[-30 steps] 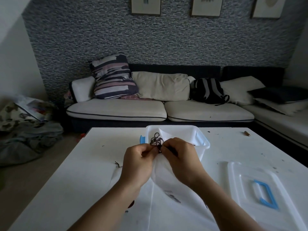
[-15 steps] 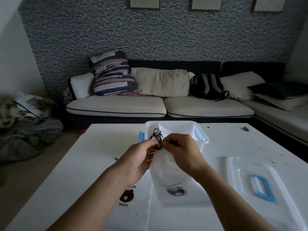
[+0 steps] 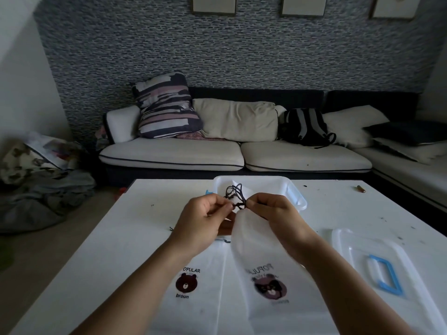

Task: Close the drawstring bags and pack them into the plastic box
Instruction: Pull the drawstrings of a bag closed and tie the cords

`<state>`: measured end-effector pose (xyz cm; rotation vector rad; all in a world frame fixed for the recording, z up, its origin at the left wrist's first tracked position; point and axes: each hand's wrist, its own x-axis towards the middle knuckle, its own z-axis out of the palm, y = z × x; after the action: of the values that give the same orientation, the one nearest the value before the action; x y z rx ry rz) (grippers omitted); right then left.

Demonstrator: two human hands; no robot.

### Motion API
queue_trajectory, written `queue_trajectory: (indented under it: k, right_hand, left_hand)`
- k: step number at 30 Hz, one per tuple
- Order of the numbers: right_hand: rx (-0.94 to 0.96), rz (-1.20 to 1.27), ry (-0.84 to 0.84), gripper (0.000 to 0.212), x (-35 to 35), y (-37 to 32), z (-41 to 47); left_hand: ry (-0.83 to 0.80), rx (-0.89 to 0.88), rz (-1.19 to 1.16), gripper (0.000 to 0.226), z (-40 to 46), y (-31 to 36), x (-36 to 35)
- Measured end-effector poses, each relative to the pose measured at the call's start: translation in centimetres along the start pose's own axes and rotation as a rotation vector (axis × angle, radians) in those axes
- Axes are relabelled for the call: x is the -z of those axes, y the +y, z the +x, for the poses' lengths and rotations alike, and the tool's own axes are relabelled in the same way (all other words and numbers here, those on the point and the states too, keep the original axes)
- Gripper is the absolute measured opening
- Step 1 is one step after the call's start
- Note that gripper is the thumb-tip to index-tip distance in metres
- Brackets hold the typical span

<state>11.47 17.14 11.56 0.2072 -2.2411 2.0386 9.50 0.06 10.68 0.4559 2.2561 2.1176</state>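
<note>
A white drawstring bag point(image 3: 268, 269) with a bear print hangs over the table, lifted by its gathered top. My left hand point(image 3: 205, 221) and my right hand point(image 3: 273, 211) both pinch its dark drawstring point(image 3: 235, 193) at the bag's mouth; loops of cord stick up between them. A second white bag point(image 3: 191, 293), printed with a brown bear, lies flat on the table below my left forearm. The clear plastic box point(image 3: 294, 192) with blue clips stands just behind my hands and holds something white.
The box's clear lid point(image 3: 379, 264) with a blue handle lies on the white table point(image 3: 125, 238) at the right. A small brown object point(image 3: 361, 189) lies near the far right edge. A sofa with cushions and a backpack stands behind the table.
The bag has been lifted higher and its bear print has come into view. Both hands have stayed at the cord, close together at the bag's top.
</note>
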Motion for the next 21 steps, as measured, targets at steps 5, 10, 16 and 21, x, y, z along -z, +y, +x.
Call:
queue_trajectory:
  k: [5, 10, 16, 21]
  right_hand:
    - [-0.04, -0.047, 0.002, 0.024, 0.0, 0.5, 0.1]
    - [-0.082, -0.074, 0.033, 0.025, -0.3, 0.7, 0.2]
    - [-0.043, -0.123, 0.043, 0.022, -0.8, 0.8, 0.4]
    - [0.046, -0.167, 0.026, 0.024, -0.6, 1.0, 0.4]
  left_hand:
    - [-0.051, 0.075, -0.036, 0.014, -0.2, 0.0, 0.0]
    - [0.375, -0.401, 0.404, 0.016, -0.8, -0.7, -0.5]
    - [0.379, -0.937, 0.748, 0.006, -0.7, -0.9, -0.8]
    - [0.334, -0.79, 0.692, 0.015, -0.3, -1.3, -0.5]
